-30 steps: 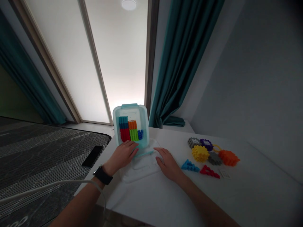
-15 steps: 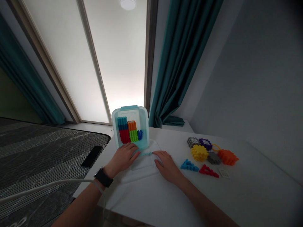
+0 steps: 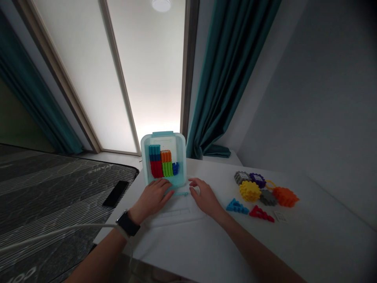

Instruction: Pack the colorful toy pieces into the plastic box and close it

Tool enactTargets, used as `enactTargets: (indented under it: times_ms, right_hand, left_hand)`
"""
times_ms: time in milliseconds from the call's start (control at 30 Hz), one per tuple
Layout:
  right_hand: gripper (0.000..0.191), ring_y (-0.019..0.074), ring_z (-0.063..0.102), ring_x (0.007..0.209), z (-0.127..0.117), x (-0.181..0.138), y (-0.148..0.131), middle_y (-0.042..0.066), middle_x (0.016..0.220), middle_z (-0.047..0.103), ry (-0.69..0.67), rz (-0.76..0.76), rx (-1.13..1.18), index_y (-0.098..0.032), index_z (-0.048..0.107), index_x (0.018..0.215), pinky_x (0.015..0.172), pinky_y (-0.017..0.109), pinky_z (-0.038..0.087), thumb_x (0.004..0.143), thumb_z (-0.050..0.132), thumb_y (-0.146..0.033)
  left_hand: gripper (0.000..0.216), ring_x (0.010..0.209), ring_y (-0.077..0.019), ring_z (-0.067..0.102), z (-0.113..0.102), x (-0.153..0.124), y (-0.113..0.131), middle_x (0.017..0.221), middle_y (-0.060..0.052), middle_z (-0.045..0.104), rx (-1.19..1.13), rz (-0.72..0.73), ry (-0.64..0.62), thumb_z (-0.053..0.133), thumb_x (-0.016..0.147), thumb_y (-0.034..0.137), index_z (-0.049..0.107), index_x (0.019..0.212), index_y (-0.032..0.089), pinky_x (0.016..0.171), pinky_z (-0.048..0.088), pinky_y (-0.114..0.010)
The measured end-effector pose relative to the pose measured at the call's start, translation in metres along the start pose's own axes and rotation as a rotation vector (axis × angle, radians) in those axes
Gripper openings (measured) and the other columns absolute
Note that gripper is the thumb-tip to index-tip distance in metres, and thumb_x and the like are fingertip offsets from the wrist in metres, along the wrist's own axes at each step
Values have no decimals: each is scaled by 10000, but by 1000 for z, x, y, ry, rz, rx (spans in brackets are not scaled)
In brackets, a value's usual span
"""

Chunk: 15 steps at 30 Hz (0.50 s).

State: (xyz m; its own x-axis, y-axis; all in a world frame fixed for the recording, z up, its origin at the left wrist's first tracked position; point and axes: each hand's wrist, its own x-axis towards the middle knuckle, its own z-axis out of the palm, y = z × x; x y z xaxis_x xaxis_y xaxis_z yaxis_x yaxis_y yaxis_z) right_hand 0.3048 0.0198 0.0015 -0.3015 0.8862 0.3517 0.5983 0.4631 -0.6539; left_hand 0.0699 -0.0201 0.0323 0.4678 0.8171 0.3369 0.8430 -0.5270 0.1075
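Panels [image 3: 150, 70] of frosted white fill my feed at 12 and 11 o'clock, taking the spot between the hands as my dial's centre. A teal curtain [image 3: 226, 78] hangs at 1. Below runs the white table [image 3: 176, 251], with dark patterned carpet [image 3: 59, 196] beyond its edge at 9.

The pale teal bin [image 3: 184, 157] stands on the table at 11 o'clock, its inside facing me. Under the hands lies a clear flat lid [image 3: 173, 214], hard to make out against the white.

I see the left hand [image 3: 154, 196] with fingers laid together against the bin's near edge, thumb apart; whether it grips, I cannot tell. The right hand [image 3: 204, 196] is bent over the lid's right part, a narrow gap between thumb and forefinger, and I see nothing in it. A thin teal strip [image 3: 181, 193] lies between the two hands, near the right thumb.

Inside the bin I count teal, red, orange, green and blue blocks [image 3: 160, 161]. Toothed pieces [image 3: 250, 191] in grey, purple, yellow and orange cluster at 3 o'clock; a blue triangle [image 3: 237, 206] and a red triangle [image 3: 261, 214] sit just past 3. At 9 rests a black phone [image 3: 116, 193]. Smallest, beside the red triangle, is a white card [image 3: 280, 216].
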Motion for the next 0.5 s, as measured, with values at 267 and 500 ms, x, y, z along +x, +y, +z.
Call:
enactTargets:
  times_ms: [267,500]
  right_hand:
    - [228,180,631,792,26,48,0,18,820,667,73,105,179,-192,613,1069,767,313,489,866,556,-280]
    - [117,166,606,702,26,49,6,-10,736,634,28,91,240,-199,615,893,683,278,483,848,551,-287]
  left_hand:
    - [289,1023,-232,622,-2,1,1,1074,-87,674,4,14,17,433,1016,362,647,1109,192,908,500,-377]
    - [272,1005,-234,634,-6,5,2,1081,-81,687,-25,-1,37,443,1010,343,642,1118,191,892,505,-380]
